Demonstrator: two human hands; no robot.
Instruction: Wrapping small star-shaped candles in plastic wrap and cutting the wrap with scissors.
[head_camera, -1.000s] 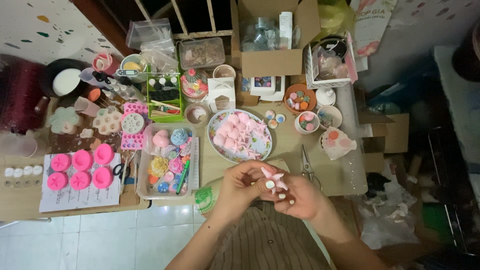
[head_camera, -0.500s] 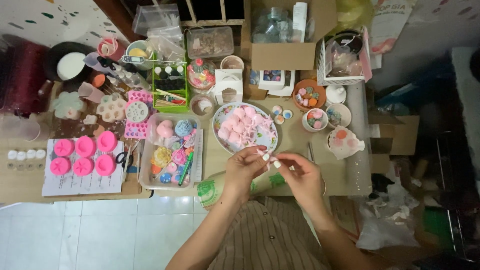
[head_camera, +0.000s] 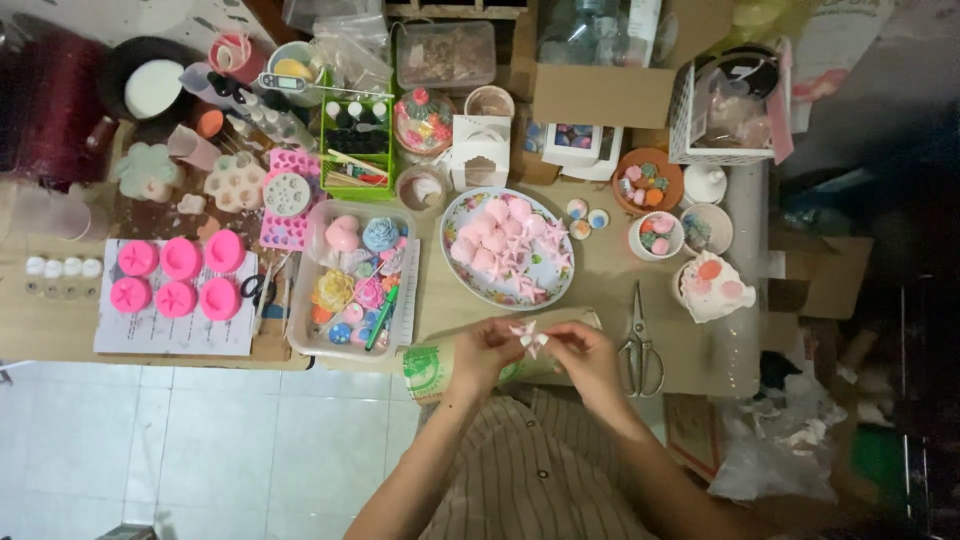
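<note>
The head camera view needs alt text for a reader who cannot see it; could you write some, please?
Both hands, left hand and right hand, pinch a small pink star-shaped piece over a crowded craft table, near a plate of pink pieces and scissors.

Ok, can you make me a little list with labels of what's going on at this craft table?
Left hand: left hand pinches the small pink-and-white star piece
Right hand: right hand pinches the same piece from the other side
Under the hands: a paper roll lying on the table edge
Just beyond: oval plate of pink shapes
Right of hands: scissors, lying flat
Left side: clear tray of colourful pieces; six round pink moulds on paper
</note>
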